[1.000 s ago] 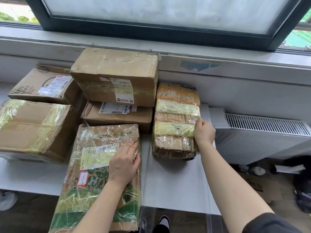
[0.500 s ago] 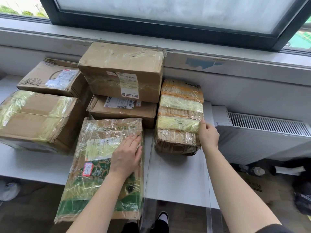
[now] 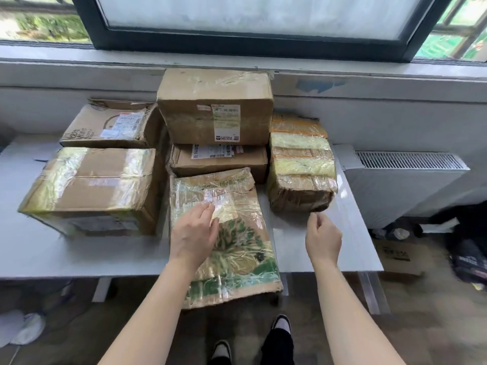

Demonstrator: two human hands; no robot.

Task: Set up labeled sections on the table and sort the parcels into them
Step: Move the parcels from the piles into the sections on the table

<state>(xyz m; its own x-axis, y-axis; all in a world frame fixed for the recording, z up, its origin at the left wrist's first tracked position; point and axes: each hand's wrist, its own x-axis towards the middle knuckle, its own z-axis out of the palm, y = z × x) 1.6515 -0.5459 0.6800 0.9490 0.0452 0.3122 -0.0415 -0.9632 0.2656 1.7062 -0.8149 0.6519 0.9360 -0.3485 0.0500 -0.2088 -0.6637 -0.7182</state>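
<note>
mostly illegible label (image 3: 227, 123) on top box (image 3: 210, 86)

Brown cardboard parcels with much shiny tape, on a smooth white table (image 3: 316, 248).
The table is white, smooth and a little glossy. The flat parcel (image 3: 237, 246) is creased cardboard with green print, covered with clear, wrinkled glossy tape. The top box (image 3: 210, 101) is matt brown cardboard with a white paper label (image 3: 226, 122). The left box (image 3: 105, 180) carries wide shiny tape bands; the right parcel (image 3: 300, 164) is wrapped in yellowish glossy tape, crumpled at its front. The heater (image 3: 403, 185) looks matt white.
</note>
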